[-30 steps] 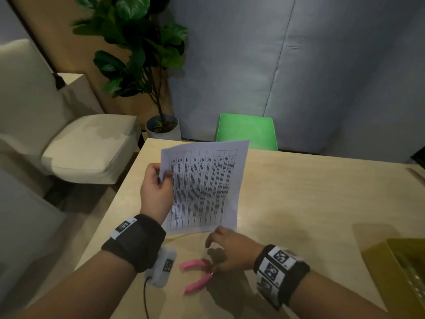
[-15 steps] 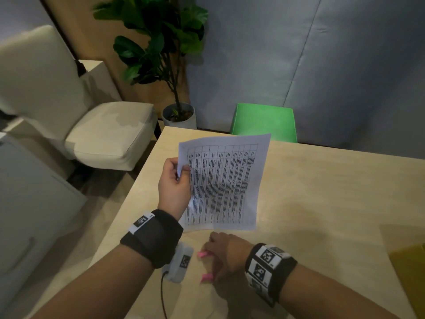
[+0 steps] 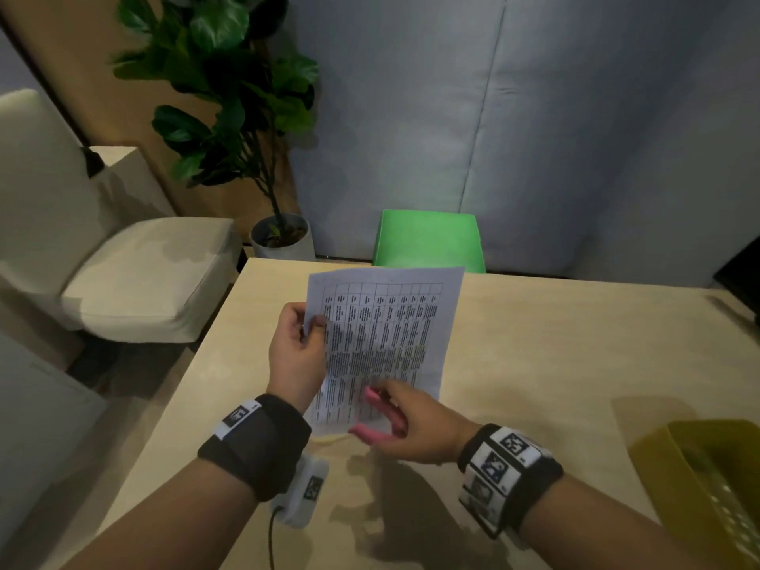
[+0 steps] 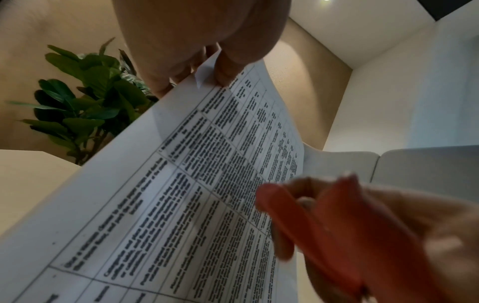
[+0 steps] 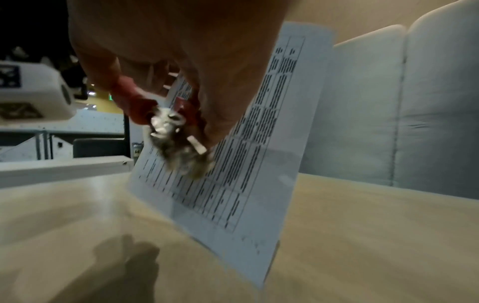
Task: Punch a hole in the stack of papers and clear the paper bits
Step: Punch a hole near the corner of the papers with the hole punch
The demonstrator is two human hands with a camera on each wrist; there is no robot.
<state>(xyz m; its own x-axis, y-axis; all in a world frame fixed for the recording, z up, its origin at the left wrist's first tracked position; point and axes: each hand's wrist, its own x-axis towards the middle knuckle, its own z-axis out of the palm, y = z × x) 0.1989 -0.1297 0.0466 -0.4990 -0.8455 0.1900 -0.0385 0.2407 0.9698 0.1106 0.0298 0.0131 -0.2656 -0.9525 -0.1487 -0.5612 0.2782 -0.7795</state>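
Observation:
A stack of printed papers [image 3: 395, 327] with a table of text is held upright over the wooden table [image 3: 555, 355]. My left hand [image 3: 306, 327] pinches the stack's left edge between thumb and fingers, also seen in the left wrist view [image 4: 210, 75]. My right hand [image 3: 390, 417] grips a pink-handled hole punch [image 3: 376, 411] in front of the lower part of the papers [image 5: 261, 127]. The punch's metal head [image 5: 178, 141] is blurred, close against the sheet. The pink handles [image 4: 318, 221] stand spread apart.
A yellow bin [image 3: 707, 483] sits at the table's right edge. Behind the table stand a green chair [image 3: 427, 240], a potted plant [image 3: 246, 129] and a cream armchair [image 3: 123, 273]. A grey padded wall runs along the back.
My right hand has lifted the pink punch off the table and brought it up to the lower part of the papers. The left hand keeps its pinch on the stack.

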